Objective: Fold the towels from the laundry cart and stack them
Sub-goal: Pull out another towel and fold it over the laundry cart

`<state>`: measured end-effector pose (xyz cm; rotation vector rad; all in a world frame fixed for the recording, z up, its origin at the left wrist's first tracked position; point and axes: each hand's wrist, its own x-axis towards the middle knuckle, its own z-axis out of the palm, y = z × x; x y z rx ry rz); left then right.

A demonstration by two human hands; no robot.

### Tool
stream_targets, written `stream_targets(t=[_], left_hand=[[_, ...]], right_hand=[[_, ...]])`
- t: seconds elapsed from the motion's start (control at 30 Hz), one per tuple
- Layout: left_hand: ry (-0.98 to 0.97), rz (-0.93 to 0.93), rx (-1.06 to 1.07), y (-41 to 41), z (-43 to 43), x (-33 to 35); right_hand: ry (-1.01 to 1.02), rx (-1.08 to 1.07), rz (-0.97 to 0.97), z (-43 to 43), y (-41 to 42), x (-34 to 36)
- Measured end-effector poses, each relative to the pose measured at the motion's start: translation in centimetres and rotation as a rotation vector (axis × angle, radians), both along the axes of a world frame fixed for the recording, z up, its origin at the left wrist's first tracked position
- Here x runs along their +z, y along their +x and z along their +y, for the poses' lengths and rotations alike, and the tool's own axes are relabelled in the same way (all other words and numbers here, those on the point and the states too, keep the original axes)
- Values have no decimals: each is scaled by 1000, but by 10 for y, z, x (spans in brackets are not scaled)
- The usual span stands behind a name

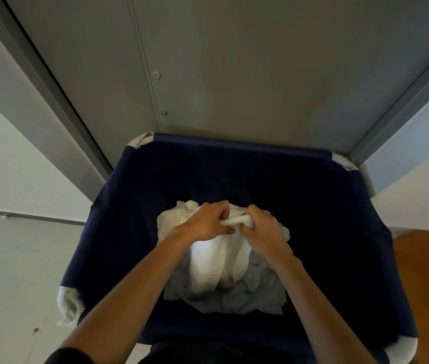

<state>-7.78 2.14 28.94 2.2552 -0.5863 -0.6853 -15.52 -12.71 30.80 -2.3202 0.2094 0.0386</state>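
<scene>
A laundry cart lined in dark navy fabric (118,232) fills the middle of the view, right below me. Both my arms reach down into it. My left hand (209,222) and my right hand (263,227) sit close together and each grips the bunched upper edge of a white towel (216,264). The towel hangs down from my hands in loose folds. Beneath it lies a crumpled heap of more white towels (258,290) on the cart's floor, partly in shadow.
A grey metal door or panel (234,74) stands directly behind the cart. White wall lies to the left. A wooden surface (428,285) shows at the right edge beside the cart. White padding covers the cart's corners (68,308).
</scene>
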Motion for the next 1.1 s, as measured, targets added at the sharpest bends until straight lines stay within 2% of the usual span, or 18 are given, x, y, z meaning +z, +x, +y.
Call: stream_targets(t=[0.07, 0.17, 0.27, 0.33, 0.4, 0.53, 0.83, 0.97, 1.03, 1.1], left_hand=[[-44, 19, 55, 0, 0, -1], [-64, 6, 84, 0, -1, 1], [-37, -26, 72, 1, -1, 5], [-26, -38, 73, 5, 1, 6], [-31, -44, 80, 7, 3, 7], [-50, -39, 54, 6, 3, 10], [-89, -39, -7, 6, 3, 18], [-90, -19, -58, 6, 4, 18], [-72, -8, -62, 9, 10, 18], [-22, -28, -52, 15, 17, 15]], right_hand=[[-78, 41, -91, -3, -2, -6], [-255, 139, -354, -4, -6, -18], [-187, 163, -447, -4, -9, -18], [-36, 149, -385, -8, -12, -18], [67, 106, -242, -14, -13, -17], [2, 185, 26, -21, -14, -23], [-153, 156, -90, -34, -19, -44], [-210, 243, -18, -40, -7, -43], [-183, 217, 37, -44, -4, -39], [-149, 172, 14, -47, -4, -34]])
